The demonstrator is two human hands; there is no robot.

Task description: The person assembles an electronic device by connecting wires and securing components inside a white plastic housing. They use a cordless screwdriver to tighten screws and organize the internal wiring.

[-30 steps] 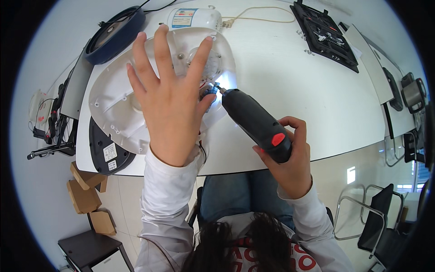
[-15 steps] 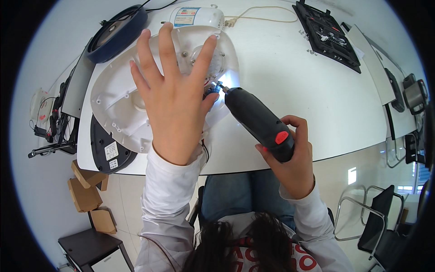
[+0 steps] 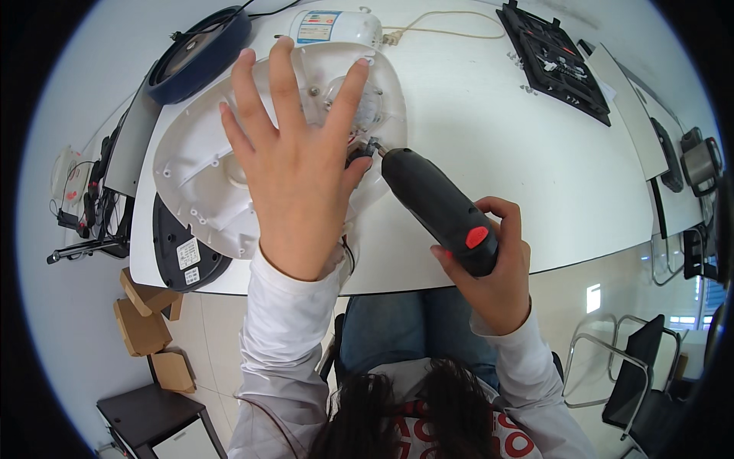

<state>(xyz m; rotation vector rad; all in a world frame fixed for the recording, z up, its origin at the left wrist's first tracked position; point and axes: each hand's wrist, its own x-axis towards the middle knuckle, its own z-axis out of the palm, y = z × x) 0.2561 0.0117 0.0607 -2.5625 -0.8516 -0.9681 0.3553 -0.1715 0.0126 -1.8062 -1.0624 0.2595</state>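
Note:
A white plastic housing (image 3: 183, 153) lies hollow side up on the white table. Over it my left hand (image 3: 300, 187) is spread wide, palm down, its thumb beside a small dark part (image 3: 358, 153) inside the housing's right portion. My right hand (image 3: 501, 283) is wrapped round the rear of a black cordless screwdriver (image 3: 428, 195) with a red button. The screwdriver slants up and left, and its bit meets the area by that small part and my thumb. Whether a screw sits under the tip is too small to tell. A clear round piece (image 3: 359, 103) shows above the thumb.
A white appliance body (image 3: 352, 29) with a pale cord stands behind the housing. At back left leans a dark blue round base (image 3: 202, 57). An open black tool case (image 3: 554, 65) lies far right, with loose screws (image 3: 527, 89) beside it. A black base (image 3: 168, 241) pokes out front left.
The bright light at the screwdriver's tip has gone out. Both hands and the housing stay in nearly the same place.

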